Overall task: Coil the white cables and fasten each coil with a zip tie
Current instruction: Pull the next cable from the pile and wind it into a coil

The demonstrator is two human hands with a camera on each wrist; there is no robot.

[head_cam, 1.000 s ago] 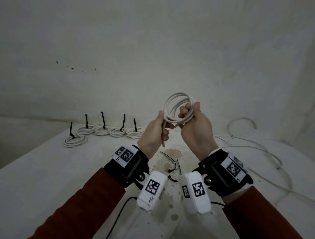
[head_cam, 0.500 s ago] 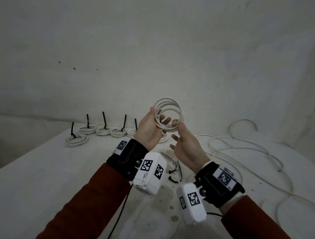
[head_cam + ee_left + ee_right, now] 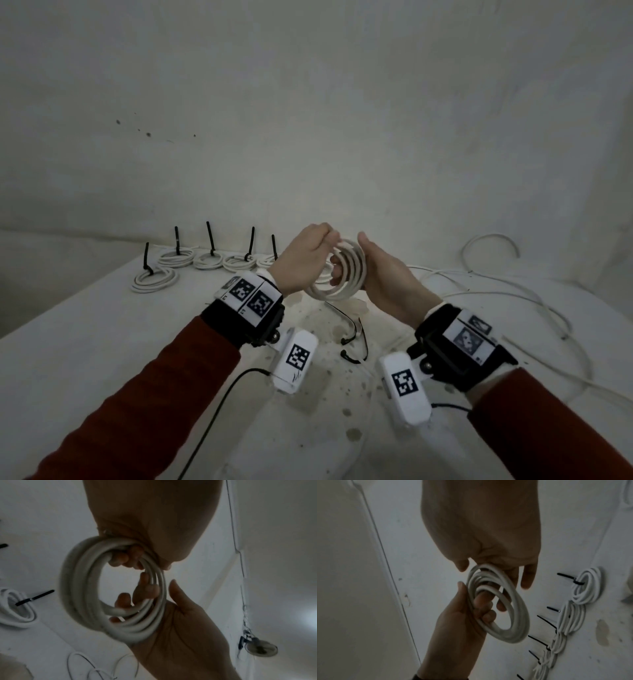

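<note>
White cable coil (image 3: 342, 274) held up in the air above the tabletop (image 3: 85, 342), mid scene, between both hands. Left hand (image 3: 301, 260) grip: fingers curled round the top-left of the coil, strands bunched in the fist, clear in the left wrist view (image 3: 118, 559). Right hand (image 3: 387, 284) sits on the coil's right side, thumb outside the rim, fingers poked through the ring and loosely bent round the strands (image 3: 145, 588); palm against the coil's lower edge. Coil (image 3: 496, 601) is several loops, tilted, no tie on it.

Far left on the tabletop: row of five finished coils (image 3: 156, 279), each with a black zip tie (image 3: 147, 257) sticking up. Loose black zip ties (image 3: 352, 342) lie near, under the hands, on a stained patch. Uncoiled white cable (image 3: 513, 301) sprawls over the right side of the tabletop, one loop arching up at far right. Red sleeves (image 3: 154, 394), black wrist straps with white marker blocks on both arms.
</note>
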